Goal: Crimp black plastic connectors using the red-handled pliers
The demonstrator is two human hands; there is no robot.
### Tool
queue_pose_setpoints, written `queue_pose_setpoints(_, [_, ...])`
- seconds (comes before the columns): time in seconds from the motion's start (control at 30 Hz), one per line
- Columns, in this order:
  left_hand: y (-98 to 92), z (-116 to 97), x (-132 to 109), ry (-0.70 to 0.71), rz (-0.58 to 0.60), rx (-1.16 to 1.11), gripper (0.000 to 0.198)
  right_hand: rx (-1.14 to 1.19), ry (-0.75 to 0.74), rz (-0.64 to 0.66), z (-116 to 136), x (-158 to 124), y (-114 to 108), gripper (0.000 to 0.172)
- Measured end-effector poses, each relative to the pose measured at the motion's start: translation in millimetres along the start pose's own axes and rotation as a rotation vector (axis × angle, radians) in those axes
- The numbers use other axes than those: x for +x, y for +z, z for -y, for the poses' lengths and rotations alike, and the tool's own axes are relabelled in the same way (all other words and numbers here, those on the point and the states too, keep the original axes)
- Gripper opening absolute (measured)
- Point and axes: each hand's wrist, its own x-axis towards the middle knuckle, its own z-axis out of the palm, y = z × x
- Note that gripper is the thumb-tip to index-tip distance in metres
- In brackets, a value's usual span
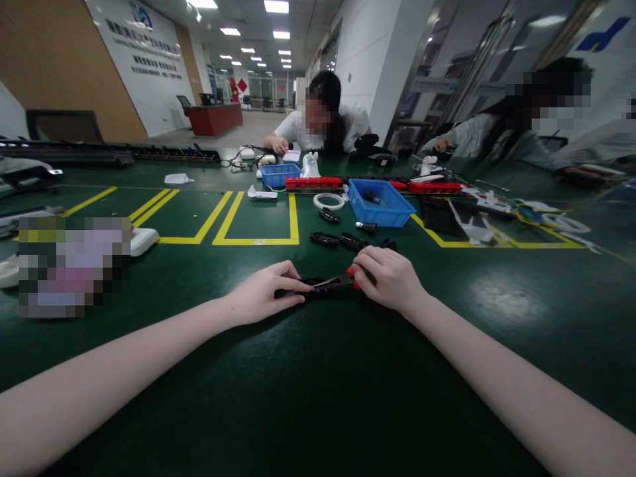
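Note:
My right hand (pixel 390 278) is closed around the red handles of a pair of pliers (pixel 338 282), whose dark jaws point left. The jaws lie against a small black part (pixel 311 281) low over the green table. My left hand (pixel 271 288) pinches that black part between thumb and fingers; much of it is hidden by the fingers and the pliers. Just beyond my hands, several similar black parts (pixel 325 239) lie in a loose row on the table.
A blue bin (pixel 380 209) holding a black item stands beyond the parts, beside a white ring (pixel 328 201). Farther back are a smaller blue bin (pixel 281 175) and a red strip (pixel 313 183). Two people sit across the table. A white device (pixel 144 241) lies at left.

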Motion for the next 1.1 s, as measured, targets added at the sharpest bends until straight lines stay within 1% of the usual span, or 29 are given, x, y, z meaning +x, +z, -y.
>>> queue_pose_setpoints(0.23, [-0.4,0.1,-0.1,-0.008,0.006,-0.005,0.029,0.023,-0.009,0.011,5.2,1.0,1.1,0.017])
queue_pose_setpoints(0.63, [-0.7,-1.7,-0.1,-0.018,0.002,-0.004,0.027,0.032,-0.003,0.049,8.3,1.1,0.5,0.024])
queue_pose_setpoints(0.83, [0.6,0.8,0.0,-0.007,-0.012,0.003,0.026,0.034,0.009,0.045,9.6,0.7,1.1,0.025])
queue_pose_setpoints(1.1, [-1.0,-3.1,-0.5,-0.013,-0.009,-0.004,0.027,0.031,0.024,0.021,6.5,0.5,5.1,0.025])
